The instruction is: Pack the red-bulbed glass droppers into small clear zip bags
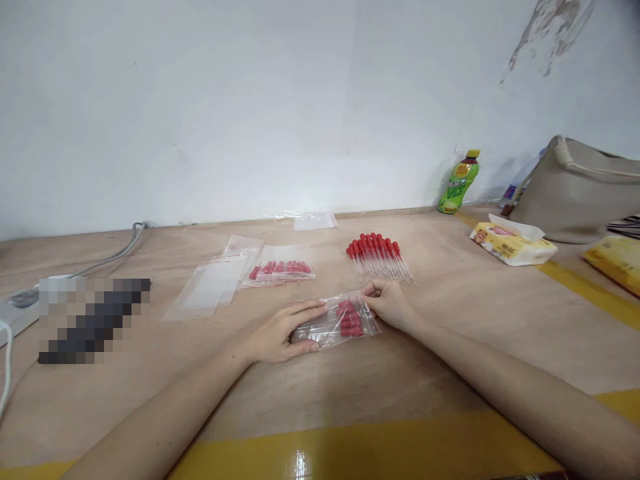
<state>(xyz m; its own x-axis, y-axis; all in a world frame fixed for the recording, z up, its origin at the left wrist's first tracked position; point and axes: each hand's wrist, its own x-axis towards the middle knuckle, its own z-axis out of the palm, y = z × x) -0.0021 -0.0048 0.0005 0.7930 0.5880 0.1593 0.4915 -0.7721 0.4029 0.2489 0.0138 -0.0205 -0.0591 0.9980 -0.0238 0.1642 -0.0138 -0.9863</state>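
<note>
Near the middle of the tabletop (400,380), between the two hands, lies a clear bag (320,323) with red bulbs (351,319) inside. The right hand (383,299) has its grip clamped on the bag's far right corner, thumb and fingertip together at the edge. The left hand (287,332) has its grip spread, thumb toward the near edge and fingers toward the far edge, resting across the left end. The bag's long axis runs left to right, its right end angled slightly far; the red-lined edge is at the right. The bulbs sit stacked near to far toward that end, while the stems are lost in glare and creases. The left hand covers the bag's left end.

Just beyond the right hand, droppers (377,257) lie in a fan, bulbs far, stems near. Far left of the bag are filled bags (280,268), with flat bags (205,287) left of those. Farther right stand a tissue pack (515,243) and a bottle (457,183); a handbag (575,193) is cut off at the right. A dark thing (97,327) at left is pixelated beyond recognition.
</note>
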